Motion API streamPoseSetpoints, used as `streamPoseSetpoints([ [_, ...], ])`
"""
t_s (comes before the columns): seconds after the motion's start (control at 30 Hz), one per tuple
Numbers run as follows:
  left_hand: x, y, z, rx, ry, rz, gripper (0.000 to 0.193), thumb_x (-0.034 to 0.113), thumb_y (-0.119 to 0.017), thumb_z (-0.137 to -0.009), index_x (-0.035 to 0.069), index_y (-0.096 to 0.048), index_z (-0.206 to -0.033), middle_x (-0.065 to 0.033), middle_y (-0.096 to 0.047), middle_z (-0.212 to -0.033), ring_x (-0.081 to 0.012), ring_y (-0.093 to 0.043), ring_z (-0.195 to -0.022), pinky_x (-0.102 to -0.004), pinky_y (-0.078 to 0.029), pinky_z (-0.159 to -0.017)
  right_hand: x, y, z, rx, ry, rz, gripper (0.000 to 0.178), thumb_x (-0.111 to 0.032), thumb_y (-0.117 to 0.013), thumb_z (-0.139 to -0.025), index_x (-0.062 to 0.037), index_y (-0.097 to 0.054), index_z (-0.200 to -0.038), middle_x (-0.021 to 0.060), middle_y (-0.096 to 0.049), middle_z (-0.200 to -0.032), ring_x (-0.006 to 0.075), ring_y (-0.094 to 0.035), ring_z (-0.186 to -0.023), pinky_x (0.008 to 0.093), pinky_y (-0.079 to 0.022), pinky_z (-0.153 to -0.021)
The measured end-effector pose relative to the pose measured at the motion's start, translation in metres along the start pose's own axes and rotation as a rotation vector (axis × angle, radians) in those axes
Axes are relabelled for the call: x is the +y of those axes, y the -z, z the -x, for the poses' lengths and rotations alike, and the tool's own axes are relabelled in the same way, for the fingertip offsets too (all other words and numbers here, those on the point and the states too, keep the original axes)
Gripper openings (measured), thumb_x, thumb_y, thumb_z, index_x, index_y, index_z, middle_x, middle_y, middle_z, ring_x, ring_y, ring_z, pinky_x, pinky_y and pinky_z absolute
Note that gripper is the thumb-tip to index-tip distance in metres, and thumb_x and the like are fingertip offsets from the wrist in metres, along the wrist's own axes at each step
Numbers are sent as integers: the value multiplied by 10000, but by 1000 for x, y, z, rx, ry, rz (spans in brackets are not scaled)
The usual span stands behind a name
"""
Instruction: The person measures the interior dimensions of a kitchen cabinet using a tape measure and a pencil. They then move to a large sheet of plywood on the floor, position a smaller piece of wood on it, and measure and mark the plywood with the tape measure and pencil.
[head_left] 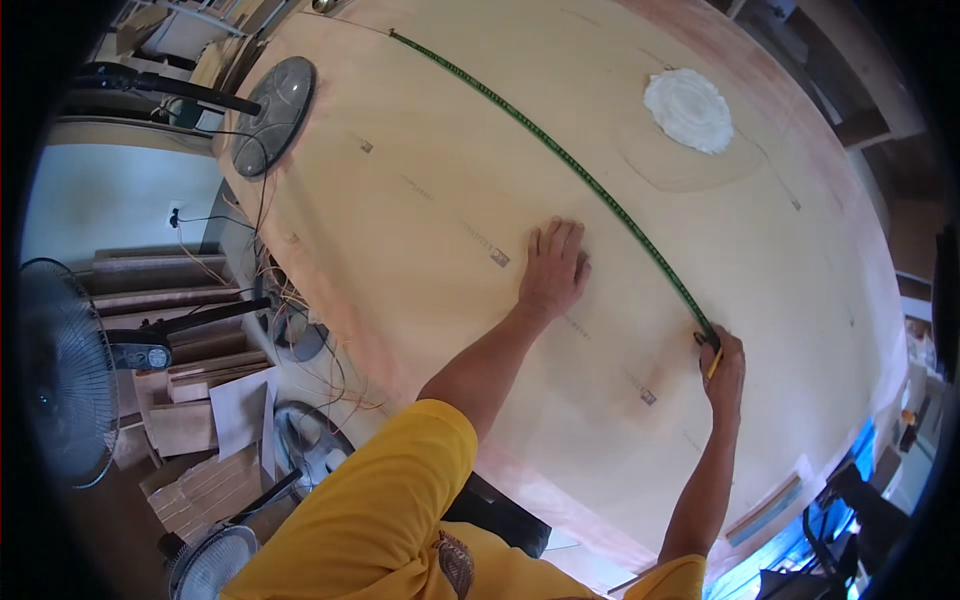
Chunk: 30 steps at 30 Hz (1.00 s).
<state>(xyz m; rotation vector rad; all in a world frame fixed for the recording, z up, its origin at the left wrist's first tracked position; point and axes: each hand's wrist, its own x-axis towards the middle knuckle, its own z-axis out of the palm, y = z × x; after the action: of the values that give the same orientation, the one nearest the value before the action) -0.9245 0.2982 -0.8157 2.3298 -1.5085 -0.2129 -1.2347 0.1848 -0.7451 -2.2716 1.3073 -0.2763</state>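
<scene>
A large pale board (450, 320) with pinkish edges lies under both hands. My left hand (555, 270) rests on it palm down, fingers stretched out, and holds nothing. Across the board runs a green tape measure (590, 180), drawn out from the far left edge toward the near right. At its near end my right hand (729, 375) is closed around the tape. A yellow pencil (714, 363) sticks out between the fingers of that hand. The tape's case is mostly hidden by the hand.
A ruffled white round piece (688, 110) lies at the far right. A fan's grey round base (275, 115) sits on the left edge. Standing fans (65, 370), loose cables (290, 290) and stacked wooden boards (190, 400) crowd the floor at left. Shelving (850, 90) stands far right.
</scene>
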Motion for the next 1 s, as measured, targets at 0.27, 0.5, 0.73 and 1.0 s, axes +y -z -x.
streamPoseSetpoints([
  [0.27, 7, 2, -7, -25, 4, 61, 586, 315, -580, -900, 35, -397, -1381, -156, -373, -1399, -326, -278, -1390, -557, -201, -1137, -1, 19, -36, -75, -66, -32, 366, -30, -605, -841, -40, -615, -1206, 201, -601, -1008, 371, -585, -952, 455, -485, -862],
  [0.5, 7, 3, -9, -2, -18, 31, 564, 316, -586, -896, 38, -418, -1357, -159, -373, -1384, -330, -287, -1377, -557, -214, -1124, 18, 30, -59, -77, -16, 74, 362, -40, -585, -849, -29, -596, -1210, 210, -596, -1017, 382, -577, -956, 462, -482, -852],
  [0.73, 5, 3, -6, 35, -34, 0, 559, 320, -583, -890, 29, -437, -1344, -172, -385, -1406, -347, -318, -1367, -559, -220, -1119, 64, 30, -90, 36, 136, 127, 359, -61, -616, -844, 11, -597, -1195, 241, -607, -1016, 400, -587, -957, 462, -483, -851],
  [1.0, 5, -14, -5, 51, -38, -54, 562, 325, -567, -900, 31, -436, -1361, -164, -406, -1409, -302, -324, -1375, -550, -215, -1127, 93, 39, -111, 45, 95, 134, 375, -92, -659, -800, -48, -636, -1172, 204, -633, -995, 375, -598, -934, 429, -496, -835],
])
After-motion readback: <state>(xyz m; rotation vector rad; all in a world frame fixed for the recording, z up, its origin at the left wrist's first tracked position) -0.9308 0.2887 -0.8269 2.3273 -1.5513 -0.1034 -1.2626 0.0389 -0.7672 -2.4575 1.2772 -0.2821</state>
